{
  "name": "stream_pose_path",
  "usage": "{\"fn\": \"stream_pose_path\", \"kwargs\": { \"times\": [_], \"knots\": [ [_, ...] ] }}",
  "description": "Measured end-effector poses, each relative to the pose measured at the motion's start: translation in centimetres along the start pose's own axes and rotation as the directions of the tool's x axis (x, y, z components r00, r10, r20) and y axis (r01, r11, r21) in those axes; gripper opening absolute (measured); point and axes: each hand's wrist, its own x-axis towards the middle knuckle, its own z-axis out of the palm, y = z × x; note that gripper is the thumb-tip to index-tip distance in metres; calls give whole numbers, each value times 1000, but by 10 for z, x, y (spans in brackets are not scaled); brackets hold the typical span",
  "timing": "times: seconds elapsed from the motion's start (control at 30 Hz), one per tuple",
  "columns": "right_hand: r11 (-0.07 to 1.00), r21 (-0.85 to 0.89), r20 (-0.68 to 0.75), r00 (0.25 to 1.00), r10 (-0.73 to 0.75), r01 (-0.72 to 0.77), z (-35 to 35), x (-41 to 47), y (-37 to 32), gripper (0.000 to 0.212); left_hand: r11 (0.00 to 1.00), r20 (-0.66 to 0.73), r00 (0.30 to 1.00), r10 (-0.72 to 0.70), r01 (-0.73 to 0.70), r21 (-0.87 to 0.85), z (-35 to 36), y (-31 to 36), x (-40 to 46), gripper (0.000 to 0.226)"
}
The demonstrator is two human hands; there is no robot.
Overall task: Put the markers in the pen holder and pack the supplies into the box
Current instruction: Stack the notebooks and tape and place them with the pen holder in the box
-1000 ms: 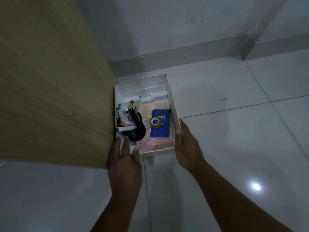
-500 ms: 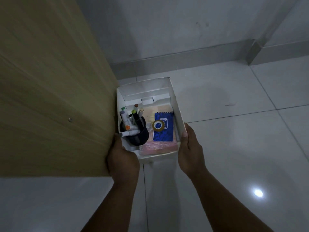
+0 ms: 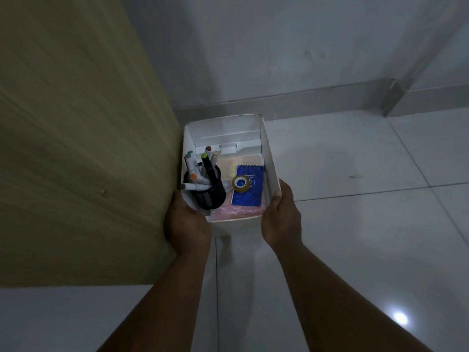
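A white open box (image 3: pixel 269 158) is held above the tiled floor, right beside a wooden panel. My left hand (image 3: pixel 186 223) grips its near left corner and my right hand (image 3: pixel 280 219) grips its near right side. Inside, at the left, stands a black mesh pen holder (image 3: pixel 210 191) with several markers (image 3: pixel 196 171) sticking out. To its right lies a blue spiral notebook (image 3: pixel 250 193) on a pink pad (image 3: pixel 238 212), and a roll of clear tape (image 3: pixel 241 183) rests on the notebook.
A tall wooden panel (image 3: pixel 76 148) fills the left side, touching the box. White floor tiles (image 3: pixel 355 199) spread to the right and below. A grey wall with a skirting strip (image 3: pixel 304 95) runs behind the box.
Both hands have closed around the box's near corners and raised it off the floor, toward the camera. The contents have stayed in place.
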Motion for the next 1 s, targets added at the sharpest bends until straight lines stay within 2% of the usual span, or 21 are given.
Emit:
{"fn": "stream_pose_path", "kwargs": {
  "times": [0.03, 0.17, 0.27, 0.4, 0.77, 0.9, 1.0],
  "knots": [
    [1000, -7, -3, 1000, -9, 9, -1, -2, -3, 38, 1000, 13, 1000, 1, -1, 4, -1, -2, -4, 37],
    [1000, -30, -32, 999, -5, 4, 0, 0, -3, 40, 973, -42, 981, -191, 184, -141, -4, -9, -23, 39],
    [999, -47, -22, 1000, -16, 15, 1, 0, 0, 40, 888, -47, 927, -372, 341, -307, -3, -2, -28, 44],
    [999, -33, -13, 999, -30, 29, -1, 0, -3, 40, 810, -36, 883, -467, 411, -419, 2, -2, -23, 48],
    [996, -43, 43, 996, -73, 75, -4, 3, -2, 37, 834, -23, 895, -445, 405, -374, 7, -7, -13, 49],
    [996, -55, 83, 994, -69, 74, -5, 4, -1, 40, 876, -43, 901, -432, 408, -256, 5, -3, -10, 51],
    [994, -93, 104, 994, -46, 56, -6, 5, 0, 43, 862, 51, 876, -480, 481, -159, 0, 2, -6, 50]
  ]
}}
